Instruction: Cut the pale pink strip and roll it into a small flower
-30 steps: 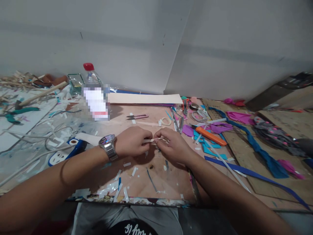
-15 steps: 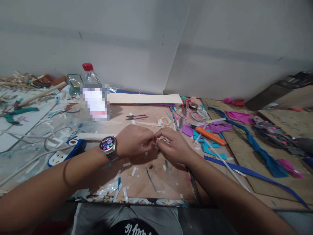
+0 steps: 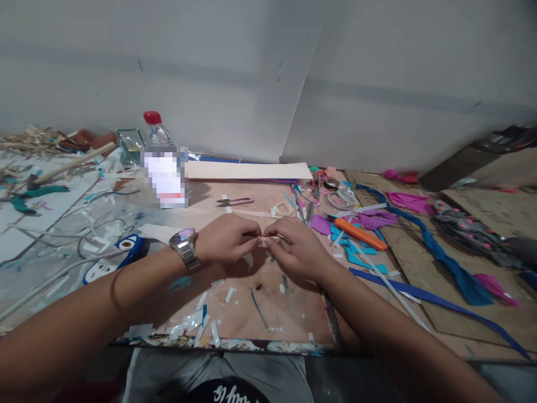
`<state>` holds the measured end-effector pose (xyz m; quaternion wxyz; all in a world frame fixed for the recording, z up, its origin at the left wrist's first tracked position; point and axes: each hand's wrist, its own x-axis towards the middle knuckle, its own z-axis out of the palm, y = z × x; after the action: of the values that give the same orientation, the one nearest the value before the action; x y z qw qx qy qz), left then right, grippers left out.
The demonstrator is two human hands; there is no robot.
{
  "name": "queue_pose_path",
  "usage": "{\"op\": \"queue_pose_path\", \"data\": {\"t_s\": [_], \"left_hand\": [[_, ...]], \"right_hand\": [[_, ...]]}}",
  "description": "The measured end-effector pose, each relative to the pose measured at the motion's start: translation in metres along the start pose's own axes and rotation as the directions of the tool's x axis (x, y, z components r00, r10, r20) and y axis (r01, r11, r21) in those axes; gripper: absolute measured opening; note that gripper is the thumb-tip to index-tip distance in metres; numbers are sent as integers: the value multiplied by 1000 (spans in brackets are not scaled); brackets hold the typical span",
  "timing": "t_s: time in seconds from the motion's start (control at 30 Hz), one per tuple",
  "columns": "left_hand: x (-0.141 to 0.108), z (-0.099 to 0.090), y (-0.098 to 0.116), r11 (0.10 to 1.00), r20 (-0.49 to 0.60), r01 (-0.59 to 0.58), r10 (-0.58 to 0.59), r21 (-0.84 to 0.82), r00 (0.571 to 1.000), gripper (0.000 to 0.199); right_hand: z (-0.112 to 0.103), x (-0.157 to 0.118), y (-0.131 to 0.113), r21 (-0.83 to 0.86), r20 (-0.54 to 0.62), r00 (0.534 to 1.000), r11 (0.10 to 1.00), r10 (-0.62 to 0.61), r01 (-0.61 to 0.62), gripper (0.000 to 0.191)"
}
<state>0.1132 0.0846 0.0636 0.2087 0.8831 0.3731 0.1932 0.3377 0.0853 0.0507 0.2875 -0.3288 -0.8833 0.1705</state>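
Over the middle of the table, my left hand (image 3: 229,239) and my right hand (image 3: 293,246) meet at the fingertips. Both pinch a small pale piece (image 3: 268,239), thin and mostly covered by the fingers. A silver watch (image 3: 184,246) is on my left wrist. Just beyond the hands lie small thread snips (image 3: 235,201) and a roll of pale tape (image 3: 284,209). An orange cutter (image 3: 361,234) rests to the right of my right hand, on blue and purple scraps.
A bottle with a red cap (image 3: 152,117) stands behind a blurred bright screen (image 3: 165,178). Green pliers (image 3: 37,196) and cables lie left. A blue strip (image 3: 440,305) and a cardboard board (image 3: 444,322) are right. Scraps dot the table's front (image 3: 293,324).
My left hand has turned slightly, its fingers now straighter, and the watch face has tilted away. The pale piece between the fingertips shows more. My right hand is nearly where it was.
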Motion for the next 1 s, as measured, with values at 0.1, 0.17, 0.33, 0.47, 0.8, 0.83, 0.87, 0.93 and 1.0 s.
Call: {"op": "queue_pose_path", "data": {"t_s": [0.1, 0.17, 0.33, 0.47, 0.8, 0.83, 0.87, 0.93, 1.0], "left_hand": [[1, 2, 0, 999, 22, 37, -37, -7, 999, 23], [1, 2, 0, 999, 42, 50, -49, -19, 998, 23], [2, 1, 1, 996, 77, 73, -68, -60, 995, 25], [2, 1, 2, 987, 108, 130, -120, -90, 987, 27], [1, 0, 0, 947, 204, 179, -126, -267, 971, 42], [1, 1, -1, 943, 210, 184, -128, -277, 969, 43], [1, 2, -2, 941, 211, 189, -132, -282, 969, 42], [1, 3, -2, 934, 211, 192, -131, -301, 969, 42], [2, 3, -3, 919, 228, 185, -108, -347, 968, 40]], "right_hand": [[0, -1, 2, -61, 22, 999, 997, -45, 47, 7], [0, -1, 3, -74, 21, 998, 996, -53, 54, 7], [-2, 0, 5, -101, 23, 999, 994, -37, 39, 7], [-3, 0, 3, -140, 54, 997, 988, -52, 59, 12], [-1, 1, 9, -146, 21, 995, 984, -97, 99, 9], [-1, 1, 9, -144, 23, 995, 984, -102, 104, 9], [0, 1, 10, -143, 24, 994, 984, -108, 111, 8], [0, 1, 10, -145, 15, 992, 981, -125, 126, 8], [0, 1, 10, -149, 1, 990, 978, -144, 143, 7]]}}
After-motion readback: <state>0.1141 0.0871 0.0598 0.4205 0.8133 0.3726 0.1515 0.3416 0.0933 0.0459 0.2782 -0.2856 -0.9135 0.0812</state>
